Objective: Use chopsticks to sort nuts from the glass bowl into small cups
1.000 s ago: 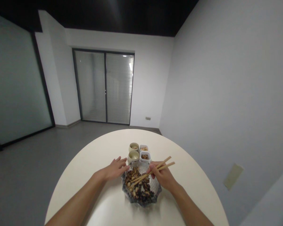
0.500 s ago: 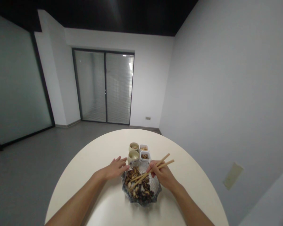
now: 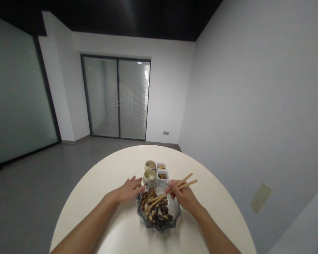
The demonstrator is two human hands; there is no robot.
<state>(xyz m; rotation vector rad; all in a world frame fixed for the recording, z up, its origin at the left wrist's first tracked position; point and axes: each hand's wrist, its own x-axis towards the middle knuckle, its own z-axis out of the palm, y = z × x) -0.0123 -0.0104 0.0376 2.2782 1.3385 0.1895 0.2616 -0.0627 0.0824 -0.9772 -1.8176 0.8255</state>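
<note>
My right hand [image 3: 182, 195] grips a pair of wooden chopsticks [image 3: 182, 184], their tips down among mixed nuts and seeds [image 3: 155, 211] in a clear glass bowl [image 3: 178, 213] with a scalloped rim. Dark pieces lie toward the near side of the bowl, striped seeds at the far left, pale nuts between. Whether the tips pinch a piece is too small to tell. My left hand [image 3: 131, 188] is open, fingers spread, with its thumb at the bowl's left rim. Just behind the bowl are two greenish cups [image 3: 145, 178] and two white square cups [image 3: 166, 180].
Everything stands on a round cream table [image 3: 116, 160]. The far left cup and both white cups have some pieces inside. A white wall [image 3: 254, 106] rises on the right, and a glass double door [image 3: 118, 98] is at the back.
The chopsticks and my right hand have shifted slightly to the right, the tips moving a little up the bowl. My left hand stays in place.
</note>
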